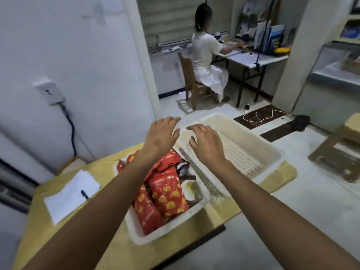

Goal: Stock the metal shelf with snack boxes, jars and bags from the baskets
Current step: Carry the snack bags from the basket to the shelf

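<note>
Far left on the yellow table (109, 250), a white notepad (68, 193) lies flat near the left edge with a dark pen (84, 194) resting on it. Moving in, a white basket (144, 237) sits along the table's right edge, packed with red snack bags (167, 197) printed with orange rounds; a pale, round-topped item shows against its right wall, too blurred to name.

Both forearms reach forward, palms down. The left hand (161, 135) hovers over the far end of that basket, above the bags, with its fingers spread, slightly bent and gripping nothing. Just beside it, the right hand (205, 144) hangs over the near-left corner of a second basket (220, 116). Its fingers are apart and arched like a claw, the tips near the rim, and it holds nothing either. I can't tell whether they touch the rim.

That second basket sits at the table's far right corner, pressed against the first, its slotted floor showing.

Beyond, a seated person (204, 55) in white faces a desk (259, 59) from a wooden chair (192, 82). At the right edge of the view, a wooden stool (335, 152) stands on the floor.
</note>
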